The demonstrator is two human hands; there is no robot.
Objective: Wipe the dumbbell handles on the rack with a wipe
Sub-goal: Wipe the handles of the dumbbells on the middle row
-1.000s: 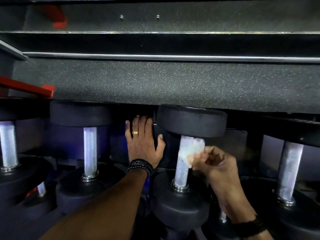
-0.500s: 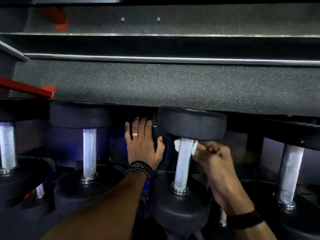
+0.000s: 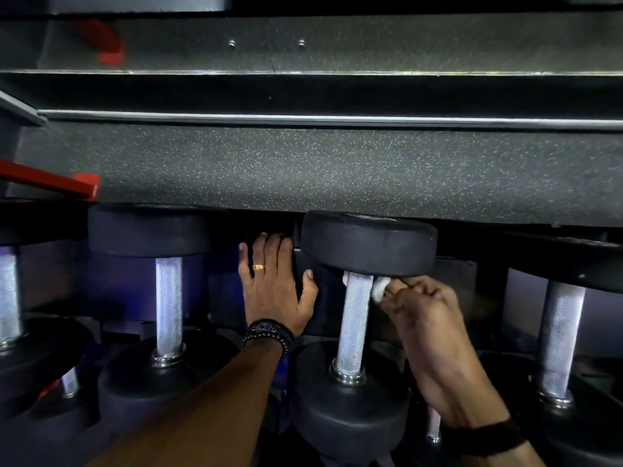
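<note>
A black dumbbell with a knurled silver handle [image 3: 354,321] lies on the rack in the middle of the view. My right hand [image 3: 421,308] grips a white wipe [image 3: 378,291] wrapped behind the top of that handle, just under the far weight head [image 3: 367,244]; a bit of wipe shows on the handle's left side too. My left hand [image 3: 273,284] rests flat with straight fingers on the dark rack [image 3: 323,298] left of the handle, thumb near the far head.
More dumbbells lie on the rack: one handle to the left [image 3: 168,305], another at the far left edge [image 3: 8,294], one to the right [image 3: 559,338]. Speckled rubber floor [image 3: 337,170] lies beyond the rack. A red bar [image 3: 50,182] juts in at left.
My right hand has slid the wipe up the middle handle to its far end, and the wipe now sits mostly behind the bar. My left hand has stayed put.
</note>
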